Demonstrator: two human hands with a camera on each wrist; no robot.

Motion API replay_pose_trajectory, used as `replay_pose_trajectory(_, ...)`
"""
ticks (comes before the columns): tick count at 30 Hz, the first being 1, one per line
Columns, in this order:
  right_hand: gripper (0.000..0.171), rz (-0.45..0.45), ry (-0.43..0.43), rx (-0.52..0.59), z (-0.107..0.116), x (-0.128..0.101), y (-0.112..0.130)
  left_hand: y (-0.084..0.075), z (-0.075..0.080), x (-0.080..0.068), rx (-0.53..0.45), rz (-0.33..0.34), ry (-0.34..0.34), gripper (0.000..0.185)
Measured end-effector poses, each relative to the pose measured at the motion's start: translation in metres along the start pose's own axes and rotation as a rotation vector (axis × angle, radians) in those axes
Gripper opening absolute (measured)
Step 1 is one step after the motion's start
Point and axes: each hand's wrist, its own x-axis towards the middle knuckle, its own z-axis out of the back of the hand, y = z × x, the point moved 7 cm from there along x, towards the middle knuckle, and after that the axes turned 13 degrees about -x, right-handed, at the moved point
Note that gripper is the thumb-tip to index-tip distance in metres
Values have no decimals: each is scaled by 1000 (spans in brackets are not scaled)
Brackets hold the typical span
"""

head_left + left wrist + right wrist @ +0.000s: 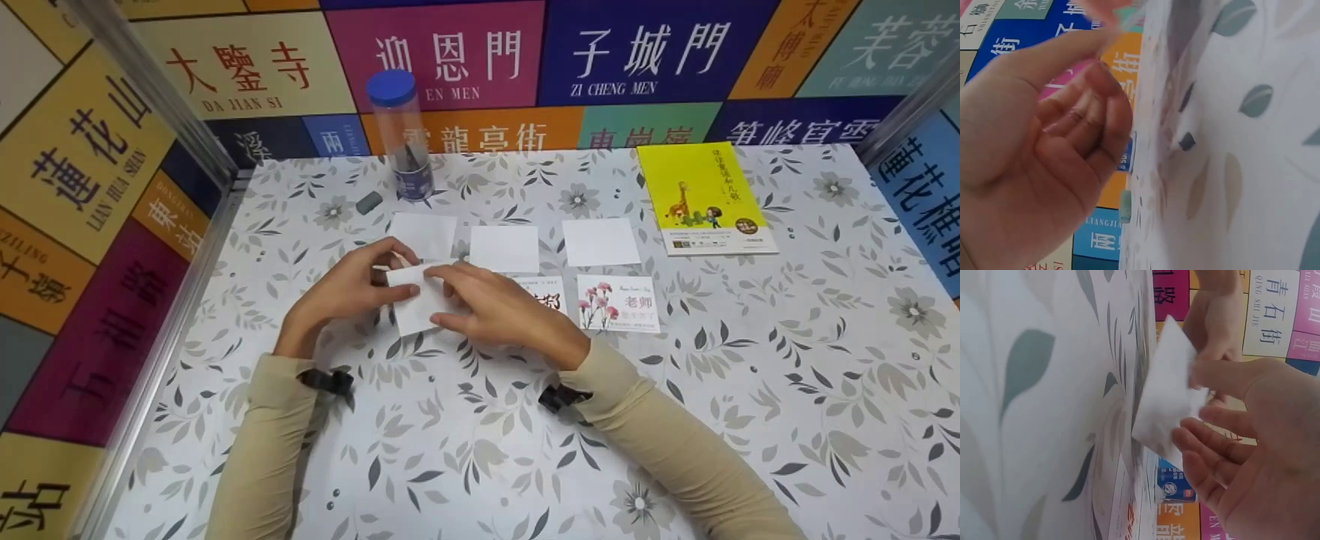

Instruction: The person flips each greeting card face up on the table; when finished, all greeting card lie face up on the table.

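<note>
Several wall panels (450, 56) carry Chinese names with pinyin: DA JIAN SI, ZI CHENG MEN, LIAN HUA SHAN, QING SHI JIE. A carnation card (617, 303) on the bench (480, 442) reads 老师; the fine print on a yellow booklet (705, 196) is too small. A blank white card (418, 316) sits tilted between the hands. The left grip (349, 283) pinches its left side, thumb over the face; the right grip (499, 306), loosely bent, touches its right side, but whether it pinches I cannot tell.
</note>
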Motion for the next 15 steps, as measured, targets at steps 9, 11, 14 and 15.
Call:
replay_pose_trajectory(9, 79, -15, -100, 176, 9, 1, 3, -21, -11, 0, -237, -31, 68, 45)
replay_pose_trajectory(11, 75, -15, -116, 189, 11, 1, 3, -22, -11, 0, -271, -33, 68, 42)
replay_pose_trajectory(14, 64, -5, -135, 222, 14, 2, 3, -22, -10, 0, -305, -47, 59, 39)
replay_pose_trajectory(15, 60, 0, -144, 239, 16, 2, 3, -21, -10, 0, -306, -56, 50, 39)
